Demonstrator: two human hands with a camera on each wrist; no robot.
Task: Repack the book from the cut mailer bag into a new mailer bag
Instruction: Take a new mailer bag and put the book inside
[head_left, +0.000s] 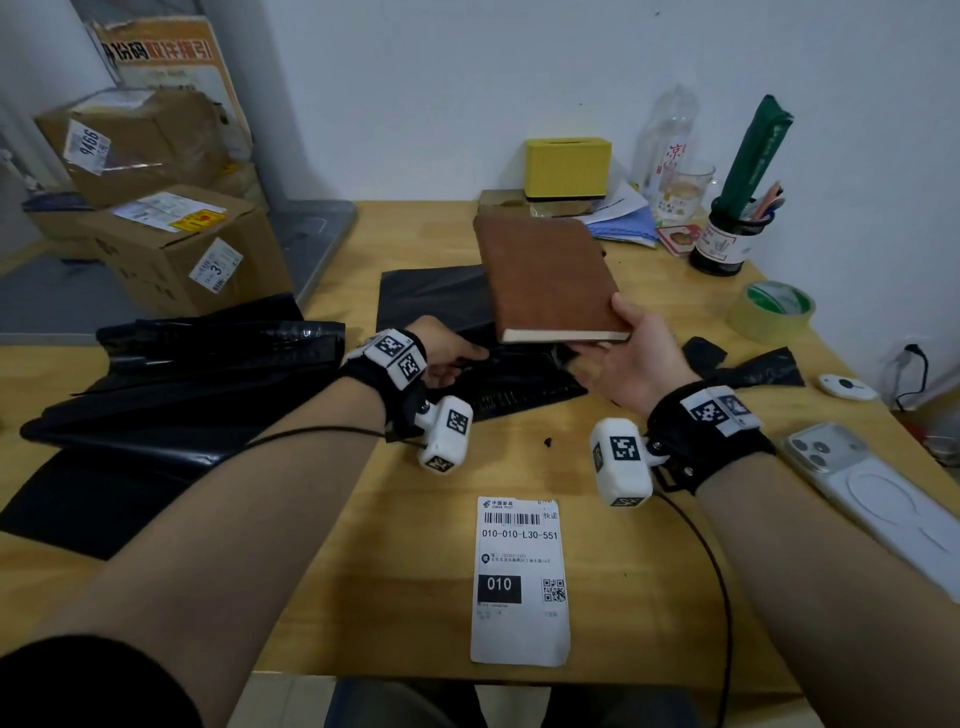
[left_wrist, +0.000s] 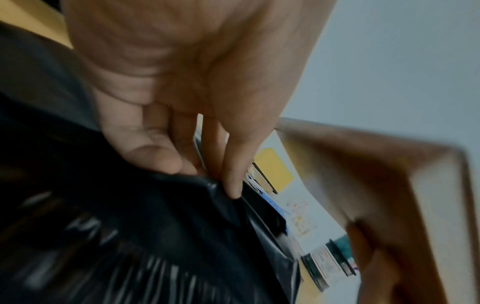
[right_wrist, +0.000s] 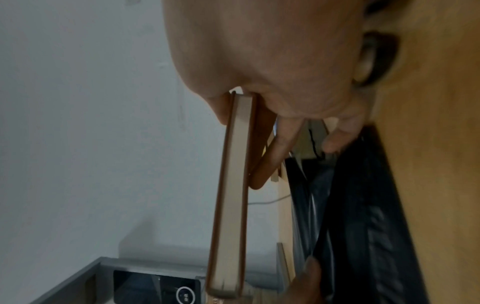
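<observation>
A white shipping label (head_left: 521, 581) lies flat by the near edge of the tabletop (head_left: 613, 597), printed side up, between the two forearms. Toward the right edge a phone (head_left: 872, 501) in a clear case lies face down, and a small white disc-shaped device (head_left: 845, 386) sits beyond it.

Past the label, the left hand (head_left: 445, 353) reaches onto a crumpled black mailer bag (head_left: 511, 379) near the middle of the tabletop; in the left wrist view its thumb and fingers (left_wrist: 235, 164) pinch a fold of the black plastic, so that grip is closed on the bag. The right hand (head_left: 634, 358) holds the brown book (head_left: 545, 275) by its near right corner, thumb on the cover and fingers underneath, a closed grip. The book is lifted clear of the tabletop, above the far part of the bag, with its pale page edge facing the camera. In the right wrist view the book (right_wrist: 231, 195) shows edge-on, with the black plastic (right_wrist: 363, 216) beside it.

More black plastic bags (head_left: 171, 410) lie spread over the left side of the tabletop, and a cut scrap (head_left: 748, 364) lies right of the right hand. A roll of tape (head_left: 771, 312) stands near the right edge. Along the far edge are a yellow box (head_left: 567, 167), papers, a plastic bottle (head_left: 667, 137) and a pen pot (head_left: 724, 239). Cardboard parcels (head_left: 176, 244) are stacked off the far left corner.
</observation>
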